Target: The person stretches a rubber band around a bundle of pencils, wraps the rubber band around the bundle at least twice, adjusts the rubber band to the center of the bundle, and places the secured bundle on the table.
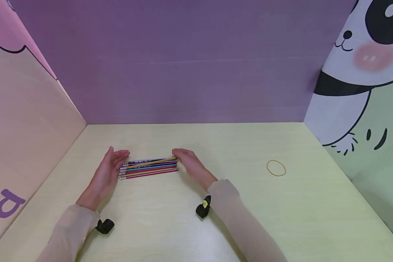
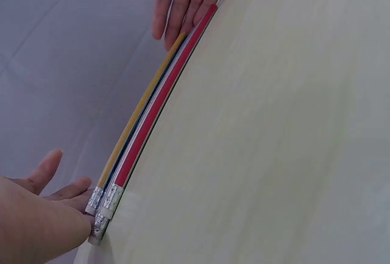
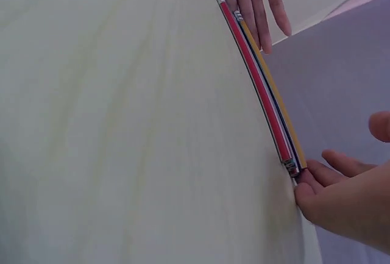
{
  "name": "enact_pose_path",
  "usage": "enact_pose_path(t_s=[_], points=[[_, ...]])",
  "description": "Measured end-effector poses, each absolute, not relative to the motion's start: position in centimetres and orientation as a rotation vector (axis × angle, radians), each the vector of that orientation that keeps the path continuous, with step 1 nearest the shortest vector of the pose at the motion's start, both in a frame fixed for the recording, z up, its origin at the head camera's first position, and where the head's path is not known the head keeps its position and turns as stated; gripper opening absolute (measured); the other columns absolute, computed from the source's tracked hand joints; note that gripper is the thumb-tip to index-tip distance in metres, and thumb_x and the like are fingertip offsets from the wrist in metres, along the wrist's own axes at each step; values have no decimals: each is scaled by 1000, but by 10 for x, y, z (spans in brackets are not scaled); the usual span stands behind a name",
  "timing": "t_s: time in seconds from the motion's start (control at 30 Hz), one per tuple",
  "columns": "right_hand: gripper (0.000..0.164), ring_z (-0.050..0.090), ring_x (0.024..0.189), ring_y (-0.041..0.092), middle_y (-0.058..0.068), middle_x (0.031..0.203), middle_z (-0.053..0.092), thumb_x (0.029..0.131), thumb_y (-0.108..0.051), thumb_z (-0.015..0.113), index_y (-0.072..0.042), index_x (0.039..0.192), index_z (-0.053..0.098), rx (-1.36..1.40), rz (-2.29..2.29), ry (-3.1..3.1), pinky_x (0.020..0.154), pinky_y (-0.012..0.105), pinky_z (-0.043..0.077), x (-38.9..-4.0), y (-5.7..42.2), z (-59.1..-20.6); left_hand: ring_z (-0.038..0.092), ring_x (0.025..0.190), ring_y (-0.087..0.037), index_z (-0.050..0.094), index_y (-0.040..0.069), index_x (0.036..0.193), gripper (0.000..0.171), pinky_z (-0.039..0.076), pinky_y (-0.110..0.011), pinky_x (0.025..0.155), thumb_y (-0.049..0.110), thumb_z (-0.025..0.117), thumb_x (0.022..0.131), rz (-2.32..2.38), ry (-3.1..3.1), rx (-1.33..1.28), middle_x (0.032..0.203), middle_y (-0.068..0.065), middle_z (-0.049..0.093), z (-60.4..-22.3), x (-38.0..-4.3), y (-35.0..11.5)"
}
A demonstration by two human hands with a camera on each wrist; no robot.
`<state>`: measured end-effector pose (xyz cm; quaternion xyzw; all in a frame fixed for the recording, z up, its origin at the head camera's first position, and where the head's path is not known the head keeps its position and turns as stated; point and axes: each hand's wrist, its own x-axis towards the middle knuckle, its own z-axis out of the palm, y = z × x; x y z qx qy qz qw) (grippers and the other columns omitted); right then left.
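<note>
Several pencils (image 1: 150,168) in red, yellow, teal and dark patterned colours lie side by side on the table, with a yellow one slanting across the top. Their metal ferrules and eraser ends point left. At those ends my left hand (image 1: 105,174) stands on edge, its palm side against the erasers and its fingers extended. Against the opposite ends rests my right hand (image 1: 194,165), fingers fairly straight. In the right wrist view, the fingertips (image 3: 311,185) meet the pencil ends. The left wrist view shows the eraser ends (image 2: 100,212) beside the left palm.
A thin yellow rubber band (image 1: 276,168) lies on the table (image 1: 242,218) to the right, apart from the pencils. A purple panel (image 1: 196,72) stands at the back edge, with decorated panels along the left and right sides.
</note>
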<state>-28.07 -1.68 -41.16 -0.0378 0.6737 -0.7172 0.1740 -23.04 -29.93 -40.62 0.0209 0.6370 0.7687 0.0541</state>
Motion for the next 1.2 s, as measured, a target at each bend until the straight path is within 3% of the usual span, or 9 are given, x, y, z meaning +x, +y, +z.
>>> enact_pose_path(t_s=[0.27,0.4,0.5,0.67,0.73,0.8,0.9,1.0,1.2], points=[[35,51,128,24,9,130,62,100,-24,58,-3,127,64,-179,-1930,2062,114,45,31,-273,-17,-410,12,151,-32,35,0,144,71,5,-41,123,59,28,104,2182,2150,70,151,-12,34,-404,-229,-297],[34,53,127,23,5,128,65,99,-28,59,-7,123,69,-260,-1723,2222,110,43,39,-271,-17,-410,11,150,-38,33,-1,151,73,7,-58,120,56,25,106,1783,2464,149,160,-20,22,-399,-223,-292],[35,55,125,23,5,131,63,101,-28,55,-8,126,68,-399,-1527,2347,105,42,43,-270,-16,-409,16,147,-41,32,3,153,70,11,-66,115,55,24,106,1550,2558,218,159,-24,23,-397,-220,-286],[44,38,143,27,13,152,44,104,-25,51,-2,140,54,-721,-1104,2508,115,40,33,-267,-15,-403,25,141,-41,30,4,154,68,16,-64,113,52,23,107,1472,2560,246,153,-26,32,-397,-219,-283],[47,26,149,28,17,156,37,104,-24,51,1,144,48,-812,-959,2551,119,39,26,-266,-16,-400,20,144,-42,31,3,154,68,14,-65,114,52,22,107,1476,2566,251,156,-26,29,-397,-218,-284],[46,22,150,30,18,155,39,103,-21,52,2,143,49,-858,-884,2578,120,40,22,-265,-17,-397,14,148,-43,31,2,154,69,10,-67,115,52,22,107,1485,2574,247,159,-26,23,-397,-218,-286],[41,20,150,28,14,151,45,103,-21,53,0,139,54,-840,-841,2611,120,40,22,-262,-17,-395,6,150,-44,31,1,154,69,6,-68,115,52,22,107,1513,2577,245,162,-25,16,-399,-219,-290],[38,26,147,29,12,149,46,103,-21,54,-2,136,56,-818,-832,2625,118,39,27,-260,-17,-394,10,148,-44,30,0,153,69,6,-68,114,52,22,107,1559,2562,234,159,-27,20,-400,-219,-292],[38,22,148,32,14,156,36,103,-23,54,-8,138,56,-792,-777,2642,117,42,28,-257,-16,-394,13,146,-44,29,0,153,69,6,-69,114,51,23,107,1603,2541,219,156,-29,25,-404,-219,-294]])
